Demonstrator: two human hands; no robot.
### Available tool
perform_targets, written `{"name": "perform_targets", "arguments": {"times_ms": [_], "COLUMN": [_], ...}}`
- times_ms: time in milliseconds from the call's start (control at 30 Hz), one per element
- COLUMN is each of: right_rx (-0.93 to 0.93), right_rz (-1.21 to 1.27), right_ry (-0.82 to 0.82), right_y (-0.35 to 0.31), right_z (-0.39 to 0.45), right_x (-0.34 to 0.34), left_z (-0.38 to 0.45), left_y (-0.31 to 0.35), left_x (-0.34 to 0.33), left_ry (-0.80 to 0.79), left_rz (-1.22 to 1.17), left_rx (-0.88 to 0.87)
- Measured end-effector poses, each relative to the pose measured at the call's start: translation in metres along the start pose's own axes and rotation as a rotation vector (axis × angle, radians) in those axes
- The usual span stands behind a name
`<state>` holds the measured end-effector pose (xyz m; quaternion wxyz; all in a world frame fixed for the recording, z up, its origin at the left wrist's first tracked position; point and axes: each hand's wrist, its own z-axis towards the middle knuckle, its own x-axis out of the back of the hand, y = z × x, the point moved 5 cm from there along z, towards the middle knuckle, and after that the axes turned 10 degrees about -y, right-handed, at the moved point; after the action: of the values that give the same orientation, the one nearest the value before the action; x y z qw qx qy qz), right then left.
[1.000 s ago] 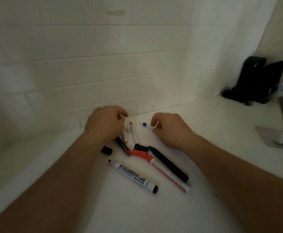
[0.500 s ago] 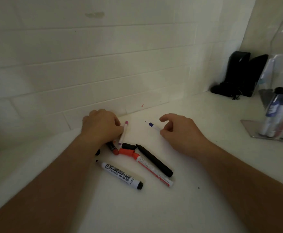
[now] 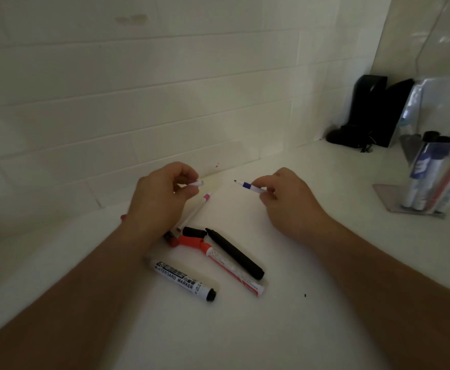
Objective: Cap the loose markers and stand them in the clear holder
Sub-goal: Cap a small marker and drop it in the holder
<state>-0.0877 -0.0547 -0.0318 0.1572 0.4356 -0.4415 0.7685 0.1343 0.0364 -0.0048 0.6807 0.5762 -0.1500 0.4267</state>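
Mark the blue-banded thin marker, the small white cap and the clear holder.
blue-banded thin marker (image 3: pixel 250 186), head view, on its barrel near the blue band.
small white cap (image 3: pixel 197 183), head view, on the exposed end.
clear holder (image 3: pixel 386 200), head view, on its bare base plate.

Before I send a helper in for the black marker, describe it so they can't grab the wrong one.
Start at the white counter under the tiled wall and find the pile of markers below the two hands. The black marker lies at the pile's right edge beside a red-and-white marker. It is the only one with an all-black barrel.
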Motion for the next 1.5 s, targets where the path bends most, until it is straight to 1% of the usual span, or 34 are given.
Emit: {"name": "perform_targets", "arguments": {"times_ms": [100, 233, 333, 467, 667, 833, 1033, 1300, 1500], "right_rx": [0.076, 0.206, 0.235, 0.261, 0.270, 0.241, 0.248, 0.216, 0.211], "right_rz": [0.084, -0.057, -0.102, -0.095, -0.071, -0.071, -0.077, -0.093, -0.101], "right_ry": [0.127, 0.279, 0.331, 0.336, 0.323, 0.290, 0.264, 0.249, 0.245], "right_y": [-0.010, -0.026, -0.033, -0.037, -0.037, -0.033, -0.034, -0.032, -0.033], "right_z": [-0.005, -0.012, -0.014, -0.017, -0.017, -0.014, -0.014, -0.013, -0.013], "right_x": [0.008, 0.014, 0.013, 0.012, 0.010, 0.007, 0.004, 0.002, 0.000], "left_z": [-0.004, -0.006, -0.005, -0.002, -0.007, -0.008, -0.007, -0.008, -0.011], "left_y": [0.007, 0.012, 0.014, 0.014, 0.023, 0.025, 0.024, 0.024, 0.032], "left_x": [0.001, -0.002, -0.007, -0.011, -0.010, -0.012, -0.013, -0.013, -0.018], "left_ry": [0.008, -0.012, -0.055, -0.090, -0.062, -0.070, -0.067, -0.053, -0.081], "left_rz": [-0.004, -0.050, -0.055, -0.058, 0.110, 0.100, 0.185, 0.142, 0.136], "left_rx": [-0.067, -0.112, -0.121, -0.110, -0.173, -0.186, -0.212, -0.222, -0.224]}}
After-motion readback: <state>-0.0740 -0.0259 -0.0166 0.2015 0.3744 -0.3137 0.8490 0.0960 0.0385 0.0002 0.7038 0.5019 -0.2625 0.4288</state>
